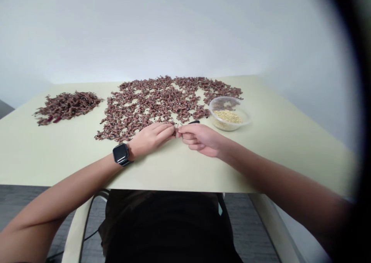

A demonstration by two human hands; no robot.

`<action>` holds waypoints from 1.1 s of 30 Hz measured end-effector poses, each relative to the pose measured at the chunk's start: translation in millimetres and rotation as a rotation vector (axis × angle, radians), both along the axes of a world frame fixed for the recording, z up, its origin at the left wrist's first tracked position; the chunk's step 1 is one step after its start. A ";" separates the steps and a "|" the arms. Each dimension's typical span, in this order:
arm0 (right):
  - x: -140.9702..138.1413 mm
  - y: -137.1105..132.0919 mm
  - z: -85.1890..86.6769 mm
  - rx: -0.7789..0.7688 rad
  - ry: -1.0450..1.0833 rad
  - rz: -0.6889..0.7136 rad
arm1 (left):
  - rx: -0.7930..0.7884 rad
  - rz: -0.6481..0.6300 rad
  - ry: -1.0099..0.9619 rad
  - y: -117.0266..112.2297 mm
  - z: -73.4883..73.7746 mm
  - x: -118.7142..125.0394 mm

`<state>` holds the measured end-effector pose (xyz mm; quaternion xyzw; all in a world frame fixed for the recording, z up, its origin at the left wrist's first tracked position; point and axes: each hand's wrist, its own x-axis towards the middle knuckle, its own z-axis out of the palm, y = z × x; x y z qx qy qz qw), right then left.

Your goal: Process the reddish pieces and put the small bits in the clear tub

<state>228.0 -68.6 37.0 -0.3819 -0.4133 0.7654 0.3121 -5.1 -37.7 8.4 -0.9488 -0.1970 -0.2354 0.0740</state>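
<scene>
My left hand (152, 138), with a black watch on its wrist, and my right hand (199, 138) meet fingertip to fingertip at the near edge of a wide spread of small reddish-brown dried pieces (162, 100). Both hands pinch one tiny piece (176, 130) between them. A small dark object (193, 122) pokes out behind my right hand; what it is I cannot tell. A clear plastic bowl (245, 118) with pale yellow seeds stands just right of the spread, close to my right hand.
A separate heap of the same reddish-brown stuff (67, 105) lies at the far left of the pale green table (290, 139). A plain white wall rises behind. The table's near edge runs just above my lap.
</scene>
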 end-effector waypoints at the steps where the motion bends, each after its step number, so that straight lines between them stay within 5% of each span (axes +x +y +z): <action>1: 0.2 0.5 -0.8 0.038 -0.011 0.002 | -0.045 0.024 -0.047 -1.8 -0.8 1.8; 4: 0.8 1.6 -4.2 0.245 -0.171 -0.058 | -0.216 0.104 -0.166 -8.0 -1.1 7.7; 8: 2.2 2.0 -9.2 0.770 -0.459 -0.217 | -0.400 0.161 -0.246 -13.5 3.3 12.5; 11: 3.8 2.2 -11.6 1.006 -0.564 -0.227 | -0.448 0.176 -0.272 -14.9 6.2 14.2; 33: 2.6 -4.0 -9.6 1.111 -0.589 -0.182 | -0.413 0.161 -0.260 -16.1 3.8 15.0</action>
